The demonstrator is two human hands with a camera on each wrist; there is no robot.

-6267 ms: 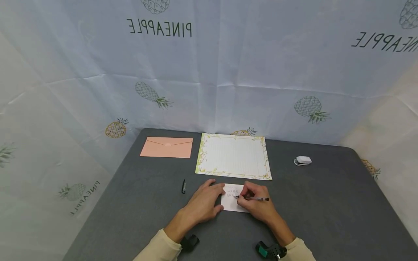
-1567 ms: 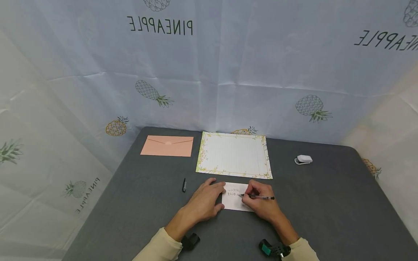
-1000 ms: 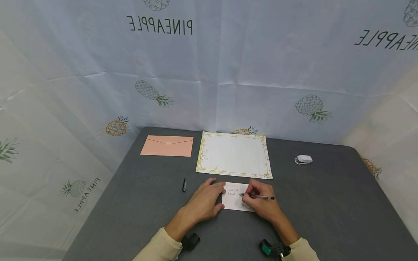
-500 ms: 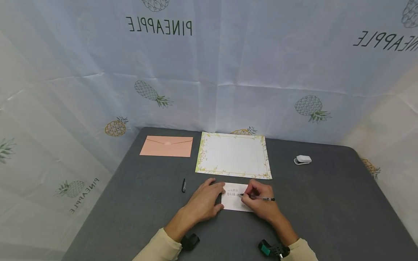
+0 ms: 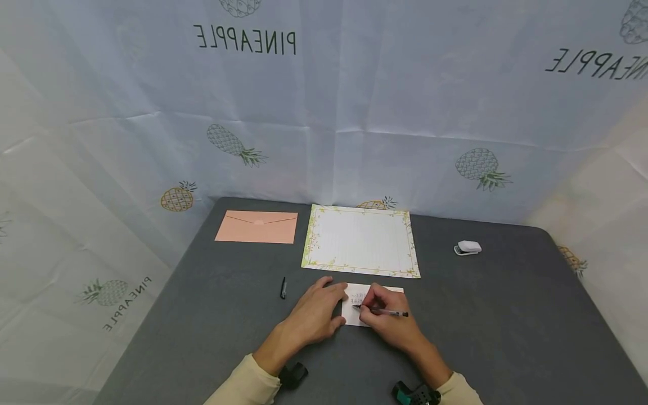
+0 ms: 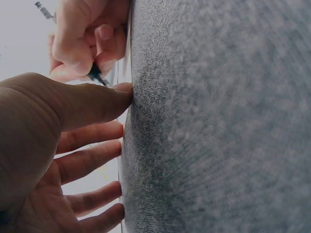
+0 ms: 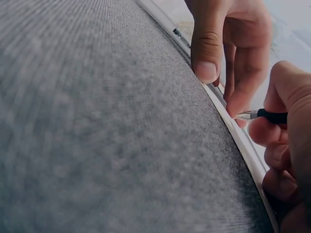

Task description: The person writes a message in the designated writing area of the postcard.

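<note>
A small white card with short lines of handwriting lies on the dark table. My right hand pinches a pen, its tip low over the card's left part, under the written lines. In the right wrist view the pen's dark grip shows between thumb and fingers. My left hand rests at the card's left edge, fingers spread and fairly straight. The left wrist view shows the left thumb and fingertips pressing down along the edge. Part of the card is hidden under the right hand.
A pen cap lies left of the left hand. Behind are a peach envelope and a lined sheet with a floral border. A small white stapler sits at the right. A pineapple-print curtain hangs behind the table.
Writing on the card has grown over the earlier frames. Since half a second ago the right hand and pen have moved left and slightly down to a new line. The left hand has stayed put.
</note>
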